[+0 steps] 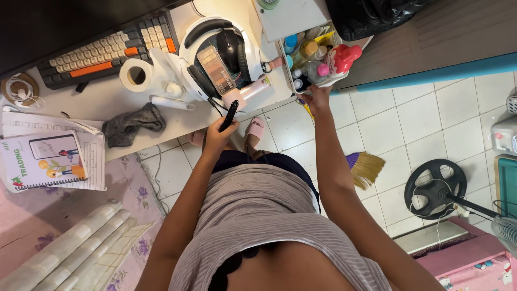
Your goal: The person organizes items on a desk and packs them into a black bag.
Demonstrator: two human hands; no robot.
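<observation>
My left hand [216, 138] grips a slim black stick-shaped object [229, 115], its tip near the front edge of the white desk [116, 99]. My right hand [318, 98] holds the lower edge of a white basket [315, 82] filled with small bottles and a red and pink bottle, at the desk's right corner. Just beyond my left hand lie white headphones [189, 37] around a black mouse [230, 47] and an eyeshadow palette [214, 69], with a pink tube [249, 92] beside them.
On the desk sit a keyboard [102, 51], a tape roll [135, 74], a grey cloth [132, 124] and a spiral notebook [46, 161]. On the tiled floor are a broom [366, 167], a fan base [435, 187], pink slippers [255, 128] and rolled paper [70, 248].
</observation>
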